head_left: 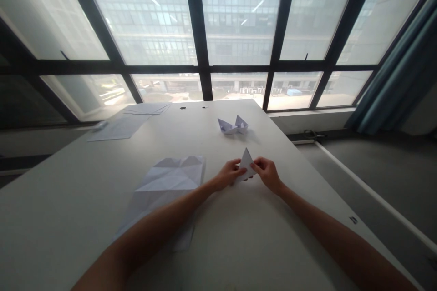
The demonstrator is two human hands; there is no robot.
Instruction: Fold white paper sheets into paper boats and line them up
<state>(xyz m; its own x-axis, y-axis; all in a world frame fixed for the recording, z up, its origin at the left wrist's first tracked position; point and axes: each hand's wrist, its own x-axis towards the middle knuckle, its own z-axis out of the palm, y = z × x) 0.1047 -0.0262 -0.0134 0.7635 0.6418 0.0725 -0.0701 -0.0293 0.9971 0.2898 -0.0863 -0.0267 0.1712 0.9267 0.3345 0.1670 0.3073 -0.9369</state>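
Note:
Both my hands hold a small piece of folded white paper [246, 163] just above the table, its pointed tip facing away from me. My left hand [229, 173] grips its left side, thumb on the near face and fingers behind. On its right edge my right hand [268, 172] pinches with thumb and fingers. Beyond my hands stands a folded paper boat [234, 126] with two raised points. A creased, unfolded sheet of paper [170, 176] lies to the left, partly hidden under my left forearm.
The white table [273, 245] reaches toward a row of windows [239, 18]. Several flat paper sheets [119, 127] lie at its far left. A dark hole [183, 108] is near the far edge. A blue curtain [392, 68] hangs at the right, above the grey floor.

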